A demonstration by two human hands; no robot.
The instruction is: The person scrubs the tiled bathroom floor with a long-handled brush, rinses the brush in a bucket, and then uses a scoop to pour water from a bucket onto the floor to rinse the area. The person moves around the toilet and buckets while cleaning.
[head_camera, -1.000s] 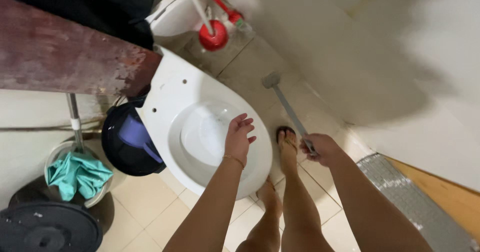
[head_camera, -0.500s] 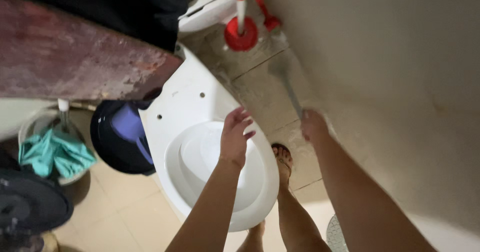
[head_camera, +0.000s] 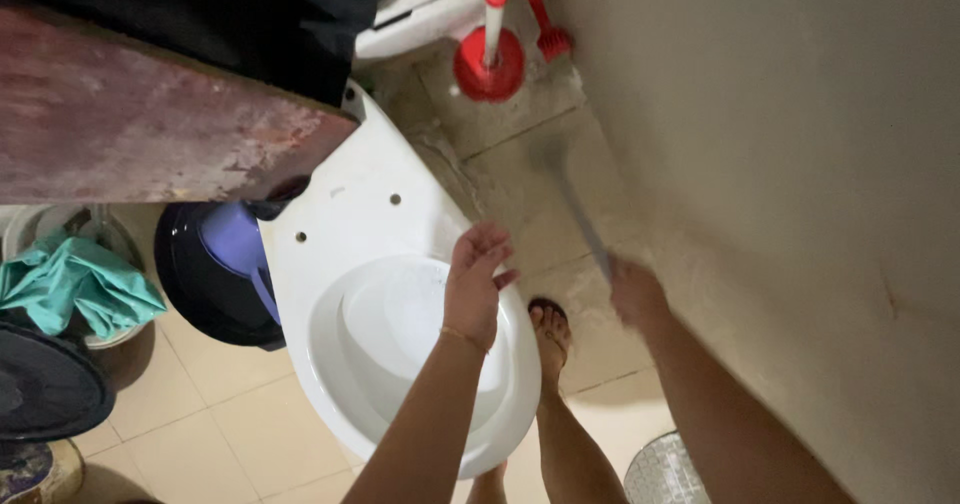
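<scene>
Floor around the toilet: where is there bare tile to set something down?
Bare tile lies between the toilet bowl and the wall, from the red plunger down to the sandalled foot. The brush in the right hand sweeps there. More lies lower left. The dark bucket and teal cloth crowd the left.

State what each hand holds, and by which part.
Right hand grips the long-handled brush by its handle's near end. Left hand holds nothing, hovering open over the toilet bowl.

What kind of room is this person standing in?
Most likely a small bathroom: a white ceramic toilet bowl on a beige tiled floor, with a red rubber plunger standing by the wall.
</scene>
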